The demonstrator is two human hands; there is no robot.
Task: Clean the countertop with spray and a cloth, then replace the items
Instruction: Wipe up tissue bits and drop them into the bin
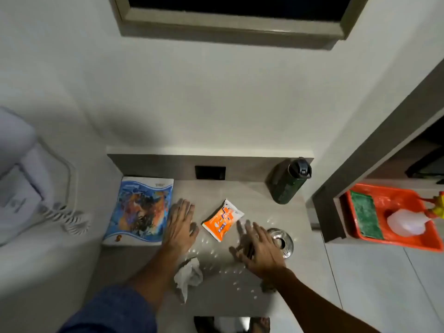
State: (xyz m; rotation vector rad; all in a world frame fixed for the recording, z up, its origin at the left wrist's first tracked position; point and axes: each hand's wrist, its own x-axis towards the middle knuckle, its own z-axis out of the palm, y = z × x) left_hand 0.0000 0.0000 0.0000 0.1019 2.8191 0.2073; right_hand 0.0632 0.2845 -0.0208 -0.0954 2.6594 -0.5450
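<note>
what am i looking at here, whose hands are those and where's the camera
There is one picture, from a wide-angle camera worn on a person's head, looking down at their own hands. The left hand lies flat and open on a small countertop; the right hand hovers open, blurred. Neither holds anything. On the countertop: a colourful book, an orange packet, a dark bottle, a crumpled tissue and a shiny metal ashtray-like dish. To the right, an orange tray holds a green cloth and a spray bottle.
</note>
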